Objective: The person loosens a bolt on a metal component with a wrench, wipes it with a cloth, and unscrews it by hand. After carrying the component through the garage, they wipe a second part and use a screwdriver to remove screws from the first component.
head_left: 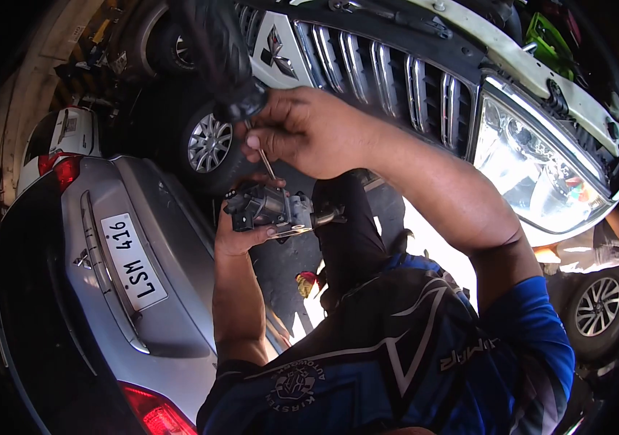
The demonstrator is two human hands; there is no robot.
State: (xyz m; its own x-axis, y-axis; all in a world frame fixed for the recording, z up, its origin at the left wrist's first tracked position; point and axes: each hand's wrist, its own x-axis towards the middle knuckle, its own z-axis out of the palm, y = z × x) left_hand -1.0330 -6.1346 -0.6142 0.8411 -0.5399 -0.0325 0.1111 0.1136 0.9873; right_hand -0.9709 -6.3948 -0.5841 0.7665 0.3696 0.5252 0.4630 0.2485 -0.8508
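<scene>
My left hand [241, 235] holds up an engine part [269, 206] of grey metal with a dark housing and a short pipe stub at its right end. Its fingers wrap the far side, and the thumb lies along the lower edge. Above it, my right hand [302, 130] pinches a black-handled screwdriver [241, 98] near where its thin metal shaft begins. The shaft slants down to the upper side of the part; the exact contact at the tip is too small to make out. The handle rises toward the camera and is blurred.
A car front with a chrome grille [382, 76] and a headlight [538, 156] stands ahead and to the right. The silver car [172, 254] is close on my left. Beyond it sits a wheel [212, 141]. Another wheel [598, 308] is at far right.
</scene>
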